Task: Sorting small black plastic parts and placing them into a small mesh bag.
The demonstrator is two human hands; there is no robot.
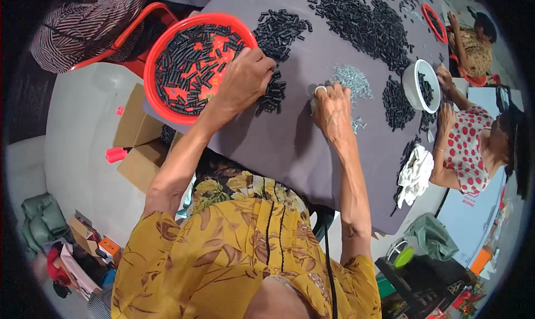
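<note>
Mustard patterned shirt fills the foreground, and from the left we have the red basin, black tubes inside, perched at the surface's edge: one bump from the left forearm could tip it! Left hand at the right rim, fingers curled, their hold hidden; a careless sweep might scatter the black pile alongside. Over to the right hand, fingers bunched beside the silver pieces, grip impossible to tell; a sideways drag could spread those.

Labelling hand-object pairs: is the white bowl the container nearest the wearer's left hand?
No, the left hand is beside the red basin, while the white bowl is farther right, beyond the right hand.
</note>
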